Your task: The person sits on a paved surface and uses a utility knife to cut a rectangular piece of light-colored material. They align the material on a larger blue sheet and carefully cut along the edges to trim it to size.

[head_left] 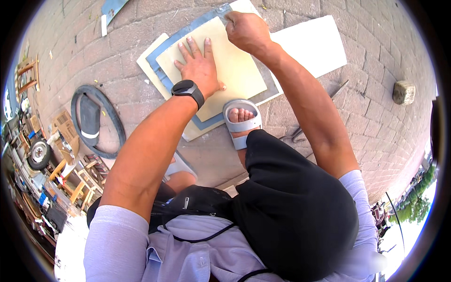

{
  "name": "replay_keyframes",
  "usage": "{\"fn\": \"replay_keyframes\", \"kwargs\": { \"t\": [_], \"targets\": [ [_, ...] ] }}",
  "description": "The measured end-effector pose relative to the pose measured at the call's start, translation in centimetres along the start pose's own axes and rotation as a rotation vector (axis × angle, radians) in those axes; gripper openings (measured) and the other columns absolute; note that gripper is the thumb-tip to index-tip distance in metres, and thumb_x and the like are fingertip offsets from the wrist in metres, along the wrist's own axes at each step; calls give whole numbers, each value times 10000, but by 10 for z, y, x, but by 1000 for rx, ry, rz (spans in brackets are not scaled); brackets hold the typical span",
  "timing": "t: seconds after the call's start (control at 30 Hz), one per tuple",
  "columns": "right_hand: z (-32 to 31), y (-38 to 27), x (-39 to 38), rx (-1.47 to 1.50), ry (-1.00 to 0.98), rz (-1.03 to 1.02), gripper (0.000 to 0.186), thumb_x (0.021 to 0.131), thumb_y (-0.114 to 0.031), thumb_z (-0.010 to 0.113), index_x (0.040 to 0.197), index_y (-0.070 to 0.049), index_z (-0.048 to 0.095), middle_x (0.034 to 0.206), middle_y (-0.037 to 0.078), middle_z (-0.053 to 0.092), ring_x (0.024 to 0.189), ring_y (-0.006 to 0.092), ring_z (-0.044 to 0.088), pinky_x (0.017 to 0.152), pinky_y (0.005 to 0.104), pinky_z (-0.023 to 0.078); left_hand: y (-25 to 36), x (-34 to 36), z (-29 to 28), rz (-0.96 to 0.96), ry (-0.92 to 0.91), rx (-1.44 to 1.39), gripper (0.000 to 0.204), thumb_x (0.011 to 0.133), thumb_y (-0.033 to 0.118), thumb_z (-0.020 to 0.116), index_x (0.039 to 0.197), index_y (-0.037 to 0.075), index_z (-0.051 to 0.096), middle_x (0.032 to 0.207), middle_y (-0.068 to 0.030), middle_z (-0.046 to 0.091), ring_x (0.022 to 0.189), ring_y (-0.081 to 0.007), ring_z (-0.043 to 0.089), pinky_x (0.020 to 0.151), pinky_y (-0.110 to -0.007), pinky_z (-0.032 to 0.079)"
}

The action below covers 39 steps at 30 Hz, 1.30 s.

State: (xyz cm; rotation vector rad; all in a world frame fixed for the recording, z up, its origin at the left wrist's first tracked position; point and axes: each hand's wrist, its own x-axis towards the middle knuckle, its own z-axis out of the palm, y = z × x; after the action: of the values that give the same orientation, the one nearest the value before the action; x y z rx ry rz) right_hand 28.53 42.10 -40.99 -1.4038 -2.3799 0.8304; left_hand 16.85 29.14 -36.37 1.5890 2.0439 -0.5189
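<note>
My left hand lies flat with spread fingers on a cream square sheet. A dark watch is on that wrist. Beneath the cream sheet lies a larger blue-grey sheet, whose border shows around it, and lower still a pale board. At the stack's far right corner my right hand is closed into a fist by the sheet edges; what it grips, if anything, is hidden. My foot in a grey sandal stands against the near edge of the stack. A white sheet extends to the right.
Brick paving lies underneath. A dark ring with a tongue-shaped dark piece lies left. A metal tool is partly behind my right arm. A stone block sits far right. A small wheel and wooden stools clutter the left side.
</note>
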Motion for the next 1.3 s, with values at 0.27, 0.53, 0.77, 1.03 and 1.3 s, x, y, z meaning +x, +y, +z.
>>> {"fn": "replay_keyframes", "kwargs": {
  "t": [0.27, 0.53, 0.77, 1.03, 1.3],
  "targets": [
    [-6, -7, 12, -97, -183, 28, 225, 897, -207, 566, 961, -86, 745, 882, 174, 741, 844, 394, 706, 769, 490, 562, -2, 0, 2, 6, 11, -11, 1397, 605, 472, 972, 1655, 75, 140, 1656, -377, 100, 1527, -586, 109, 1123, -725, 337],
    [-20, -1, 14, -121, -370, 67, 217, 857, -135, 559, 916, -70, 757, 908, 167, 751, 842, 369, 724, 779, 469, 571, -1, 1, 2, 4, 4, 6, 1390, 617, 481, 965, 1657, 75, 137, 1654, -381, 93, 1526, -587, 105, 1125, -724, 332],
    [-29, -2, -4, -174, -398, 18, 228, 893, -175, 560, 937, -71, 758, 896, 166, 746, 852, 390, 711, 769, 479, 573, -1, 1, -1, 2, -22, 14, 1388, 623, 484, 961, 1659, 76, 133, 1656, -380, 90, 1528, -587, 96, 1127, -723, 332],
    [-15, -11, 25, -129, -265, 7, 247, 909, -222, 554, 928, -77, 753, 875, 157, 743, 839, 374, 711, 766, 482, 566, -2, 1, 0, 5, -36, 8, 1384, 638, 488, 955, 1662, 84, 118, 1657, -375, 96, 1526, -593, 94, 1126, -728, 328],
    [-23, 4, 0, -120, -322, 9, 218, 906, -212, 572, 935, -101, 758, 876, 155, 740, 856, 365, 703, 775, 469, 561, -2, 2, 0, 3, -34, 34, 1382, 646, 502, 948, 1664, 85, 111, 1664, -360, 107, 1529, -586, 99, 1126, -719, 337]
  ]
}}
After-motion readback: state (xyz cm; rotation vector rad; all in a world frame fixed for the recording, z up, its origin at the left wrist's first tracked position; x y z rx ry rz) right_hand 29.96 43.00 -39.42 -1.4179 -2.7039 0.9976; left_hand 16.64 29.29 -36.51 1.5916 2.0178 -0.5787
